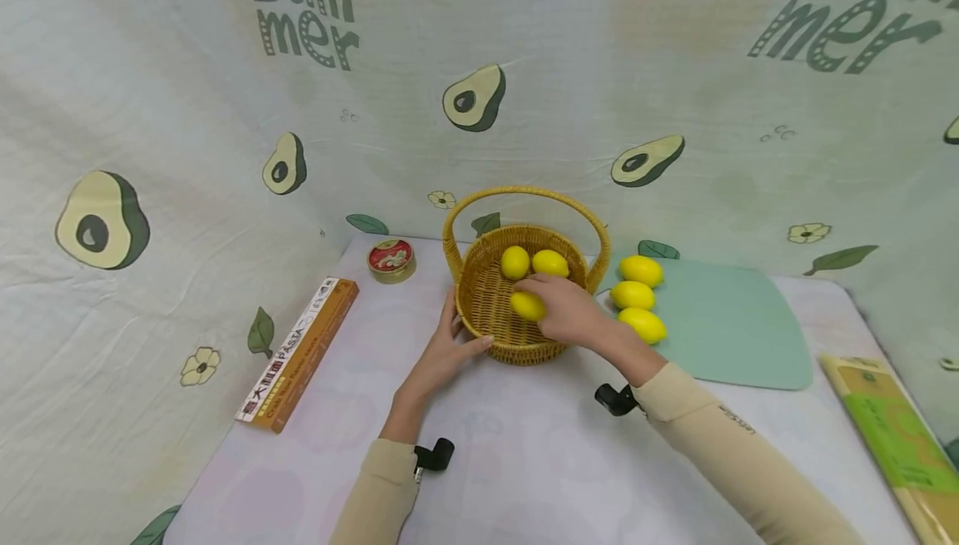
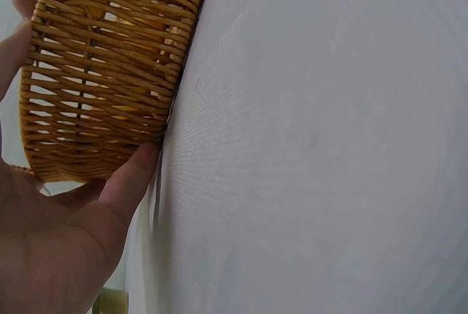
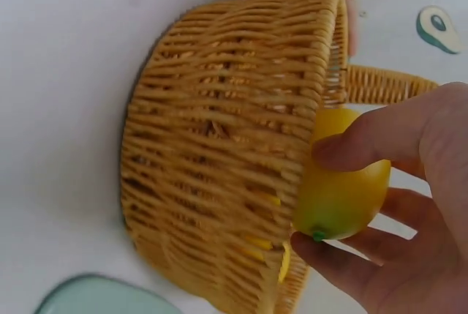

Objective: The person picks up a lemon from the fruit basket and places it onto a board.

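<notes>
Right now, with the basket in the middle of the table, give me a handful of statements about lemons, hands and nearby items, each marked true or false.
1. The right hand grips a lemon inside the wicker basket. True.
2. The left hand is lifting the basket by its handle. False: it rests against the basket's outer wall, low down by the table.
3. Three lemons lie on the green cutting mat. True.
4. The basket holds no lemons apart from the gripped one. False: two more lemons lie at its far side.
5. The pasta box lies right of the basket. False: it lies to the left, near the round tin.
</notes>
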### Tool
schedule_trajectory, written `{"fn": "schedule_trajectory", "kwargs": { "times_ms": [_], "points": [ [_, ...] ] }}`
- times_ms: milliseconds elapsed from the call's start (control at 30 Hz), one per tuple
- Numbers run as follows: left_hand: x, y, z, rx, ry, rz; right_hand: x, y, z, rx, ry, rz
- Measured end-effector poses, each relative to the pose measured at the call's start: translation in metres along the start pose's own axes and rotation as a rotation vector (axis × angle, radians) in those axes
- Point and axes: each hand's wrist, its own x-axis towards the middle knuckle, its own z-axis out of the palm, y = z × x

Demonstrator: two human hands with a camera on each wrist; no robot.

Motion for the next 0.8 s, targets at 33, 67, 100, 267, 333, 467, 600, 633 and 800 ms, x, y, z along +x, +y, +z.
{"fn": "schedule_trajectory", "kwargs": {
  "times_ms": [33, 67, 100, 267, 333, 467, 600, 633, 800],
  "points": [
    [0.0, 0.0, 0.0, 0.0, -0.001, -0.001, -0.002, 0.001, -0.002, -0.003, 0.0, 0.002],
    [0.0, -0.001, 0.0, 0.002, -0.002, 0.0, -0.004, 0.001, -0.004, -0.004, -0.002, 0.003],
    [0.001, -0.001, 0.0, 0.002, -0.004, 0.003, -0.006, 0.001, -0.007, -0.006, -0.004, 0.005],
    [0.001, -0.002, -0.001, -0.002, -0.011, 0.007, -0.018, 0.004, -0.021, -0.021, -0.008, -0.001],
    [0.002, -0.003, -0.001, -0.004, -0.011, 0.007, -0.023, 0.006, -0.027, -0.033, -0.005, -0.016],
    [0.003, -0.004, 0.0, -0.009, -0.013, 0.017, -0.034, 0.014, -0.037, -0.079, 0.012, -0.055],
    [0.003, -0.004, 0.0, -0.011, -0.015, 0.015, -0.045, 0.024, -0.046, -0.14, 0.039, -0.088],
    [0.003, -0.004, 0.0, -0.01, -0.012, 0.012, -0.048, 0.026, -0.049, -0.146, 0.044, -0.094],
    [0.002, -0.004, 0.0, -0.012, 0.0, 0.004, -0.056, 0.034, -0.061, -0.112, 0.043, -0.112]
  ]
}}
